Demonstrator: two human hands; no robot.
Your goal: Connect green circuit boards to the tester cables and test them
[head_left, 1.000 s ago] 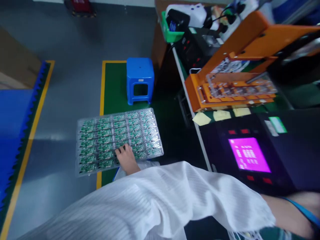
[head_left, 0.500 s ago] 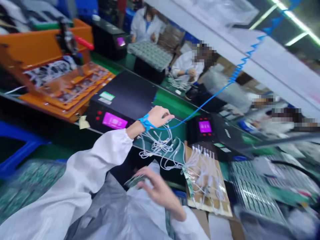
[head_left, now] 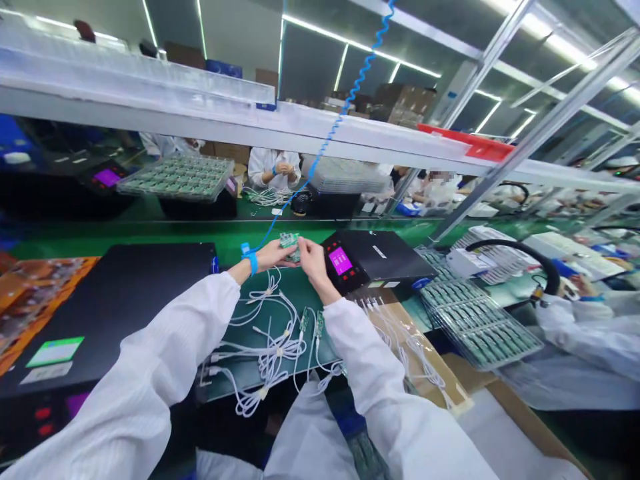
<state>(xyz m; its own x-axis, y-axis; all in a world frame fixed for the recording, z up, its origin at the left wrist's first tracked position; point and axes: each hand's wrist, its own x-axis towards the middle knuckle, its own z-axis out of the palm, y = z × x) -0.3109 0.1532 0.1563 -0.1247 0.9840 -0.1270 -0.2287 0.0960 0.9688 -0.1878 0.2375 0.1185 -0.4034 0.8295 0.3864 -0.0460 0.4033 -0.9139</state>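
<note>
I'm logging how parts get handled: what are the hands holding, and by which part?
At least one circuit board: the left hand holds its near side; the right hand is at its right edge, exact grip unclear.

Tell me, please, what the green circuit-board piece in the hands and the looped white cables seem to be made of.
The green circuit-board piece looks like rigid laminate: flat green face, pale specks; finish too small to judge. The looped white cables seem sheathed in smooth, flexible plastic or rubber: even white surface, soft bends.
</note>
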